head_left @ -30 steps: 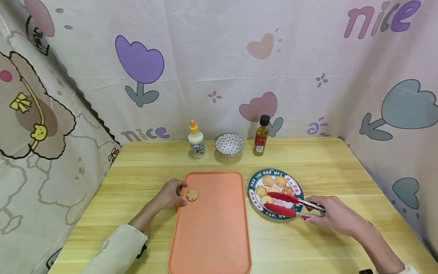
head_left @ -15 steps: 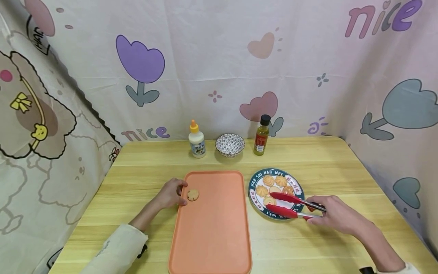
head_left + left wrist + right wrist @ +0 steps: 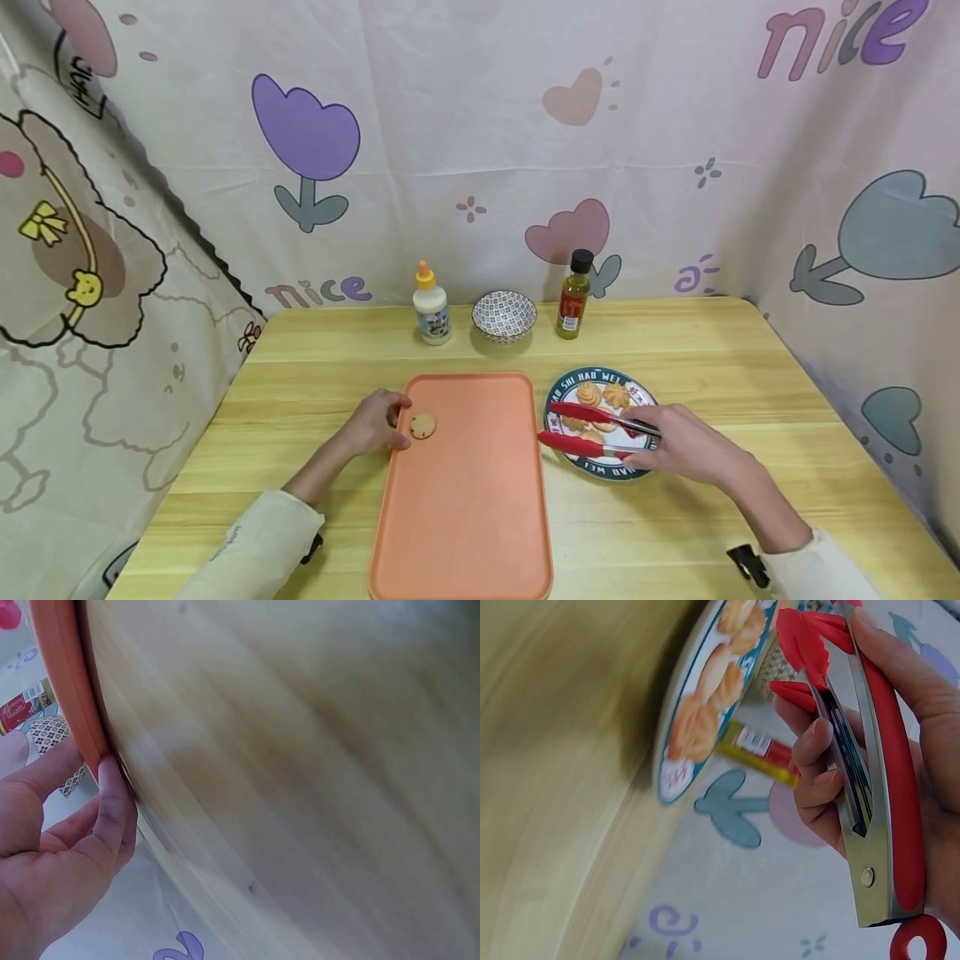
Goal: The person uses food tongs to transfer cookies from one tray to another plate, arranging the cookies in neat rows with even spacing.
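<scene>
My left hand (image 3: 372,425) pinches the left rim of an orange tray (image 3: 468,500), thumb and fingers on its edge in the left wrist view. One round, dark-flecked cookie (image 3: 423,426) lies on the tray near that hand. My right hand (image 3: 686,446) grips red-and-silver tongs (image 3: 581,412), fingers on one arm and thumb side on the other in the right wrist view. The tongs' red tips stand apart over the left part of a patterned plate (image 3: 592,373), with nothing seen between them. Several cookies (image 3: 617,395) lie on the plate, some hidden by tongs and hand.
Along the table's back stand a white bottle (image 3: 433,321) with an orange-yellow cap, a small patterned bowl (image 3: 504,317) and a dark-capped bottle (image 3: 572,304) of yellowish liquid. A printed cloth (image 3: 450,125) hangs behind the wooden table (image 3: 720,358).
My right hand has moved the tongs left, from over the plate's middle to its left edge beside the tray. My left hand and the tray have stayed put.
</scene>
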Demonstrator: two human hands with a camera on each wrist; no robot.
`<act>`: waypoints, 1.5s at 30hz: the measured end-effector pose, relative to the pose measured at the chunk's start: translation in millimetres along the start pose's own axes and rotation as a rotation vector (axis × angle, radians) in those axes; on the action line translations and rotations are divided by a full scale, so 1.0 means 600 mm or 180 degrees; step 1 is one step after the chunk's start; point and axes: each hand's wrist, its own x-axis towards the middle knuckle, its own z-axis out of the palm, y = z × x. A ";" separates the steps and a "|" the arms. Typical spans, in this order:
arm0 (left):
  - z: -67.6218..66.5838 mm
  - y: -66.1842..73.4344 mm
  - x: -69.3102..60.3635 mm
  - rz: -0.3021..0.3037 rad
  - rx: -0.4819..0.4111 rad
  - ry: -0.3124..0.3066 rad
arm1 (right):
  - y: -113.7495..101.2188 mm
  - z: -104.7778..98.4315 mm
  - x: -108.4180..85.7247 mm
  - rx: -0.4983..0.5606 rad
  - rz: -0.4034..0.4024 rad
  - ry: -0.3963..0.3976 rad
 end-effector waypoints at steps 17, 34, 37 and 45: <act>0.000 0.003 -0.001 -0.0024 -0.0045 -0.0064 | -0.093 0.050 0.109 0.0192 -0.0551 -0.0065; 0.002 0.004 0.001 -0.0100 0.0042 -0.0048 | -0.165 0.098 0.169 0.0222 -0.0956 -0.0045; 0.002 0.006 0.001 -0.0102 0.0036 -0.0038 | -0.171 0.103 0.174 0.0207 -0.1014 -0.0018; 0.003 0.007 0.001 -0.0095 0.0043 -0.0009 | -0.182 0.116 0.187 0.0130 -0.1046 -0.0116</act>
